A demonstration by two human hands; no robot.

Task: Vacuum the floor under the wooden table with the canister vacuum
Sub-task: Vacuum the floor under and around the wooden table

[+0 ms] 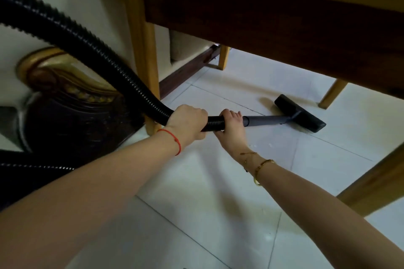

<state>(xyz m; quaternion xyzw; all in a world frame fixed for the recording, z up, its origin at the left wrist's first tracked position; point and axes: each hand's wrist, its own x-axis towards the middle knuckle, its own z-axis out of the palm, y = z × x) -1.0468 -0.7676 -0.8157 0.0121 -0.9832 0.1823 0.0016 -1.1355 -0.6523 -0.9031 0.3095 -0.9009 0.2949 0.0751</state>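
A black ribbed vacuum hose (72,35) curves from the upper left down to my hands. My left hand (188,121) grips the hose near its end. Just ahead of it, my right hand (231,129) grips the hose cuff where it joins the dark wand (265,120). The wand runs right to the flat black floor nozzle (299,113), which lies on the white tiled floor (218,192) under the wooden table (273,13). The canister itself is out of sight.
The table's legs stand at left (145,54), back (224,58), right (332,94) and near right (376,183). An ornate dark and gold piece of furniture (65,94) sits at left by a pale wall. More hose (35,167) lies low at left.
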